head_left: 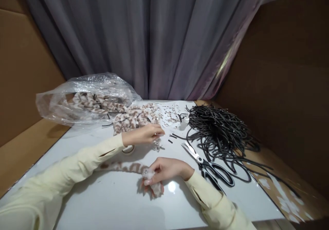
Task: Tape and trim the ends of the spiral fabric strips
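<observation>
My right hand (168, 170) grips one end of a fluffy white-and-brown plush strip (123, 167), with a small shiny metal spot near the thumb. From there the strip runs left along the table and passes under my left sleeve. Further back, my left hand (146, 134) is closed, its fingertips pressed together, and I cannot make out what is in them. Just below these fingers lie some metal clasps (158, 147). A ring (128, 150) shows partly from under the left wrist.
Fluffy strips (133, 117) are heaped behind my left hand, beside a clear plastic bag (59, 106) holding more. Metal hooks (171, 113) and a small white bottle (184, 123) lie mid-table. At right are black cords (218, 127) and open scissors (205, 163). Cardboard walls flank the white table (115, 202).
</observation>
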Motion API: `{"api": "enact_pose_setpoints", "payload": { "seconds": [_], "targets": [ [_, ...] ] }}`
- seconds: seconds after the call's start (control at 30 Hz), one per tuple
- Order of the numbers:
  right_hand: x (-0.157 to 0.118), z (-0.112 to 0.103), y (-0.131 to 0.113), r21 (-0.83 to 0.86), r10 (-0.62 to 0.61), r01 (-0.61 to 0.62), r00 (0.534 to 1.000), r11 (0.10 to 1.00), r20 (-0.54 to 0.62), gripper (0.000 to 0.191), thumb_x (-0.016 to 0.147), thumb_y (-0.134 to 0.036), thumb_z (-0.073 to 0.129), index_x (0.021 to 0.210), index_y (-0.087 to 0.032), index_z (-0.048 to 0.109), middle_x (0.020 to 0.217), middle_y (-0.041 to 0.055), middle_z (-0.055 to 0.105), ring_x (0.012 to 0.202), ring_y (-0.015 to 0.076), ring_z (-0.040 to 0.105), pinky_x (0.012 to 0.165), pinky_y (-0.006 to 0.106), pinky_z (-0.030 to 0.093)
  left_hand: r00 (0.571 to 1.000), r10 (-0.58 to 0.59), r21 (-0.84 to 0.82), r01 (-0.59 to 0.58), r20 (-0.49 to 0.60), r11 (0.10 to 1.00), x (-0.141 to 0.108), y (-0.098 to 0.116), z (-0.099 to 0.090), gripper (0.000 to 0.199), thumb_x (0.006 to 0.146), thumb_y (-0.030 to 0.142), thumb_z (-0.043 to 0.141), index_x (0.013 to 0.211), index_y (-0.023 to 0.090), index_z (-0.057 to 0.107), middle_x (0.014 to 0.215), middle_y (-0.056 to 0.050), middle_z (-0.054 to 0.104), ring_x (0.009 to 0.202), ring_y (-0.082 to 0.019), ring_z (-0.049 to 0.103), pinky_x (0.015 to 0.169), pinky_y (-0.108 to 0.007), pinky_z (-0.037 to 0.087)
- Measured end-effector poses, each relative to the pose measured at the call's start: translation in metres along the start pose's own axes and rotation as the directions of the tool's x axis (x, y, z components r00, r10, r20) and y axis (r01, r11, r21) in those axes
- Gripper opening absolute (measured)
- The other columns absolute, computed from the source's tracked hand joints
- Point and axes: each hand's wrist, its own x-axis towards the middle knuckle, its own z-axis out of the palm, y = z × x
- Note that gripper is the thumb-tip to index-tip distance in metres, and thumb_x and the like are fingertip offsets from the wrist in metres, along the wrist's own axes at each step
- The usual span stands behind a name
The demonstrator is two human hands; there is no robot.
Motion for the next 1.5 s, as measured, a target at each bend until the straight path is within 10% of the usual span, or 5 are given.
{"api": "enact_pose_setpoints", "payload": {
  "seconds": [0.27,0.63,0.8,1.13,1.5],
  "targets": [
    [-0.003,0.000,-0.010,0.010,-0.060,0.060,0.997,0.998,0.056,0.040,0.075,-0.044,0.065,0.087,-0.006,0.064,0.069,0.0052,0.067,0.049,0.0089,0.060,0.043,0.017,0.045,0.782,-0.622,-0.555,0.503,-0.033,0.662,-0.051,-0.008,0.037,0.027,0.078,0.036,0.054,0.092,0.013,0.056,0.072,-0.001,0.059,0.064,-0.015,0.056,0.060,-0.025,0.043],
    [0.011,-0.009,-0.001,0.010,-0.230,0.256,0.885,0.967,-0.404,0.034,0.081,-0.048,0.057,0.079,-0.016,0.049,0.065,0.0004,0.065,0.043,0.0063,0.049,0.043,0.018,0.036,0.689,-0.705,-0.616,0.485,-0.167,0.621,-0.064,-0.009,0.027,0.019,0.084,0.038,0.044,0.082,0.019,0.045,0.052,0.007,0.048,0.045,-0.009,0.043,0.047,-0.019,0.033],
    [0.015,-0.012,-0.001,0.066,-0.249,0.323,0.829,0.944,-0.501,0.031,0.079,-0.045,0.059,0.085,-0.017,0.048,0.062,-0.0021,0.063,0.039,0.0051,0.040,0.041,0.019,0.030,0.708,-0.706,-0.743,0.485,0.024,0.461,-0.063,0.005,0.023,0.021,0.086,0.042,0.040,0.085,0.021,0.038,0.049,0.009,0.049,0.035,-0.007,0.029,0.038,-0.018,0.022],
    [0.012,-0.013,-0.002,0.120,-0.269,0.383,0.806,0.916,-0.528,0.048,0.075,-0.038,0.064,0.114,-0.016,0.045,0.063,-0.0020,0.063,0.050,0.0095,0.050,0.050,0.022,0.035,0.796,-0.604,-0.680,0.462,0.035,0.569,-0.066,0.014,0.016,0.017,0.088,0.037,0.040,0.088,0.021,0.043,0.056,0.007,0.052,0.051,-0.009,0.046,0.051,-0.019,0.032],
    [0.018,-0.013,0.003,-0.116,-0.326,0.327,0.713,0.938,-0.620,0.033,0.077,-0.046,0.061,0.087,-0.016,0.055,0.065,-0.0011,0.059,0.052,0.0093,0.049,0.053,0.022,0.038,0.836,-0.534,-0.383,0.456,-0.125,0.804,-0.068,0.025,0.015,0.018,0.091,0.035,0.034,0.090,0.021,0.046,0.063,0.004,0.058,0.057,-0.013,0.054,0.059,-0.023,0.038]
  ]
}}
